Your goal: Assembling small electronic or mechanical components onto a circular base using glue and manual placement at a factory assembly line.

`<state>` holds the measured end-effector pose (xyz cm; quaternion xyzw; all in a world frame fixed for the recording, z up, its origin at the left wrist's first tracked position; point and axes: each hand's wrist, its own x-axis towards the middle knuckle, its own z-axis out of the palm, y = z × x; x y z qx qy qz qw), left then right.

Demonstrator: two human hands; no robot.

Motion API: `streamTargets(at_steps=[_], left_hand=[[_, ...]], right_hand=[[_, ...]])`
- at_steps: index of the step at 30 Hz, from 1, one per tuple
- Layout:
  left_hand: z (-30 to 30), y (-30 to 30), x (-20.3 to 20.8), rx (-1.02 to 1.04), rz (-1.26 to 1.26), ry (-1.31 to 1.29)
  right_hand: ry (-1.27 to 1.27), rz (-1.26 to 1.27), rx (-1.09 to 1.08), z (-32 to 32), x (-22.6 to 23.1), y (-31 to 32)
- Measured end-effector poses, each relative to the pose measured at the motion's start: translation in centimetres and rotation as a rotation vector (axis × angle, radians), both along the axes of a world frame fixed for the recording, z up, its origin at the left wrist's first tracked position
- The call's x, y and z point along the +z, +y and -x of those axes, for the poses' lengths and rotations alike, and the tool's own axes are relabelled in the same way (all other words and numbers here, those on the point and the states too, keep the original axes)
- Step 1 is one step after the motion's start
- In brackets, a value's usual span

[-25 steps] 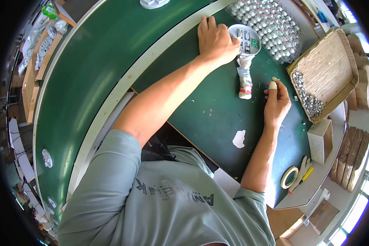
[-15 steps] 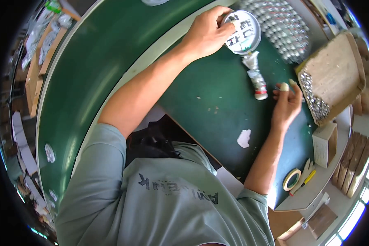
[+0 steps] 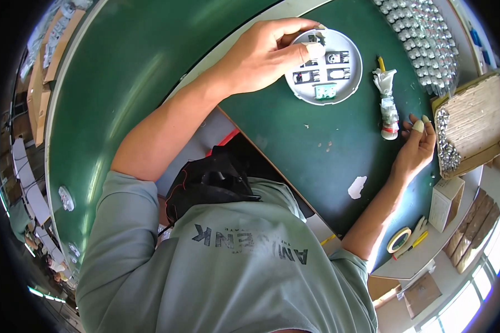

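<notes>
My left hand [image 3: 266, 55] grips the rim of a shallow round white dish [image 3: 350, 47], its covered thumb reaching over the inside. Dark printed rectangular pieces [image 3: 338, 57] and a small green circuit board [image 3: 325, 91] lie in the dish. Close by the cardboard tray [image 3: 478, 116], my right hand [image 3: 414, 147] has its fingers curled together, with pale covers on two of the tips. Whatever those fingers hold is too small to make out. Small shiny metal parts [image 3: 448, 144] fill the tray's near-left side. Between dish and right hand lies a tape-wrapped stick [image 3: 388, 108] with a yellow tip.
Rows of shiny domed pieces [image 3: 422, 41] stand at the back right. A torn white scrap [image 3: 356, 187] lies on the green table [image 3: 294, 150]. To the right are a tape roll [image 3: 399, 240], a yellow-handled tool [image 3: 414, 244] and a small open box [image 3: 446, 202].
The view has shifted. My left hand has brought the dish nearer and away from the wrapped stick, baring more of the pieces inside. My right hand stays beside the tray.
</notes>
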<state>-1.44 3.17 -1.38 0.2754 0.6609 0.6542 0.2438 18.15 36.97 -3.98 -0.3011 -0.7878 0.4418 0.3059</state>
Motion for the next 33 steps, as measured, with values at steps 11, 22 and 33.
streamTargets(at_steps=[11,22,33], left_hand=[[0.44,-0.61,0.80,-0.113,0.030,-0.068],[0.74,-0.79,0.16,-0.155,0.015,-0.111],[0.34,-0.29,0.11,-0.170,-0.048,-0.135]], right_hand=[[-0.025,0.001,-0.019,-0.11,0.04,-0.07],[0.050,0.092,-0.073,-0.21,-0.20,0.51],[0.075,0.120,-0.063,-0.37,0.47,0.68]])
